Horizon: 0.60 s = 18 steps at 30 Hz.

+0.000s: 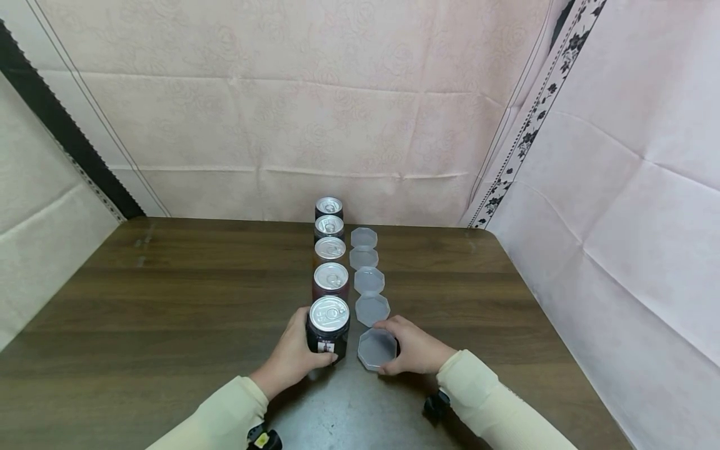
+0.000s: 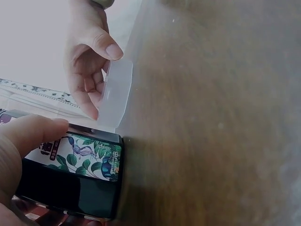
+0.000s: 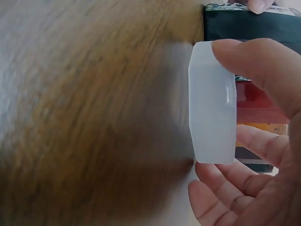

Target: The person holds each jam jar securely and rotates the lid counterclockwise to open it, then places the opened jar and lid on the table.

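My left hand (image 1: pixel 292 356) grips the nearest can (image 1: pixel 329 331), a dark one with a silver pull-tab top, its thumb across the front. A leafy label shows on this can (image 2: pixel 75 174) in the left wrist view. To its right, my right hand (image 1: pixel 413 347) holds a translucent eight-sided lid (image 1: pixel 375 349) between thumb and fingers. In the right wrist view the lid (image 3: pixel 211 103) stands edge-on at the tabletop, thumb on one side and fingers on the other. The can and this lid are a small gap apart.
Behind the gripped can, more cans (image 1: pixel 330 276) run in a line toward the back edge. Beside them lies a matching row of translucent lids (image 1: pixel 369 280). The brown wooden table (image 1: pixel 197 312) meets pale cloth walls (image 1: pixel 337 125) at the back and sides.
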Motion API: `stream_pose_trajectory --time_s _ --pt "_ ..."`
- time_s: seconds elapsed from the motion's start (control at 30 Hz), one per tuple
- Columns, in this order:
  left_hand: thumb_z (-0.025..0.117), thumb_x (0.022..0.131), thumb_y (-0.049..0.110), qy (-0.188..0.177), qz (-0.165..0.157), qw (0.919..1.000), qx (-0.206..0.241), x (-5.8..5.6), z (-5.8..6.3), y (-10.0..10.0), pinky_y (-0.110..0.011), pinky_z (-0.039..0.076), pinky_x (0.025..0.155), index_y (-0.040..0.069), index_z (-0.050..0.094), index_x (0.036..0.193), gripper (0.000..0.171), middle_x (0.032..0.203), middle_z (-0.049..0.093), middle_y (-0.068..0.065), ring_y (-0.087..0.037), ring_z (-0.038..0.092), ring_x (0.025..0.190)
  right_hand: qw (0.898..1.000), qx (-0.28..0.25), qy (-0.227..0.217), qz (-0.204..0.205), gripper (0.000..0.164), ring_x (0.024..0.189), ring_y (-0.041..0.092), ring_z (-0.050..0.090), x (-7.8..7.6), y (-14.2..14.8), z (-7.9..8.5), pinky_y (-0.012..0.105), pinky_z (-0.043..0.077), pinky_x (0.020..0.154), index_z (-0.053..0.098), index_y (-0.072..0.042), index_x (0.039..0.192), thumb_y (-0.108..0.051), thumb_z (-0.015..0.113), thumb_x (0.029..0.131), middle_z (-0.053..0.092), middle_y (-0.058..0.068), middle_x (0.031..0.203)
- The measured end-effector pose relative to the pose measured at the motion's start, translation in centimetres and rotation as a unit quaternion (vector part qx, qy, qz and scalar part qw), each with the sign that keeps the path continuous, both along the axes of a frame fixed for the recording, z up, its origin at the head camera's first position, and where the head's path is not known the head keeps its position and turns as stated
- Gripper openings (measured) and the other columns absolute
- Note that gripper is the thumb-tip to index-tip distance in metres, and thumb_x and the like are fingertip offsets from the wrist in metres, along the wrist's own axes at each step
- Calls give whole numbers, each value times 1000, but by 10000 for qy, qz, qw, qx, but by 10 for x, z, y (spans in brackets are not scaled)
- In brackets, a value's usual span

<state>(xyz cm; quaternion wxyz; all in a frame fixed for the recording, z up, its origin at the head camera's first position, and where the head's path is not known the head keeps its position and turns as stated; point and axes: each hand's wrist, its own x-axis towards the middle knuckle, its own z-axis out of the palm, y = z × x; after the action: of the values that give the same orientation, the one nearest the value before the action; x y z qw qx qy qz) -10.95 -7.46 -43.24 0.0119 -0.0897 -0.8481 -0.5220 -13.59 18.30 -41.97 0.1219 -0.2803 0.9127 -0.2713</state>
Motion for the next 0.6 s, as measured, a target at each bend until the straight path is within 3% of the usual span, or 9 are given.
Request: stream_pose_trajectory --time_s 0.6 --pt "90 62 14 155 87 9996 -199 4 1 1 -51 39 101 -7 39 133 90 124 47 -20 -34 48 117 9997 206 -137 -61 72 105 20 50 -1 -2 4 39 49 87 52 -6 135 -24 82 72 52 9 121"
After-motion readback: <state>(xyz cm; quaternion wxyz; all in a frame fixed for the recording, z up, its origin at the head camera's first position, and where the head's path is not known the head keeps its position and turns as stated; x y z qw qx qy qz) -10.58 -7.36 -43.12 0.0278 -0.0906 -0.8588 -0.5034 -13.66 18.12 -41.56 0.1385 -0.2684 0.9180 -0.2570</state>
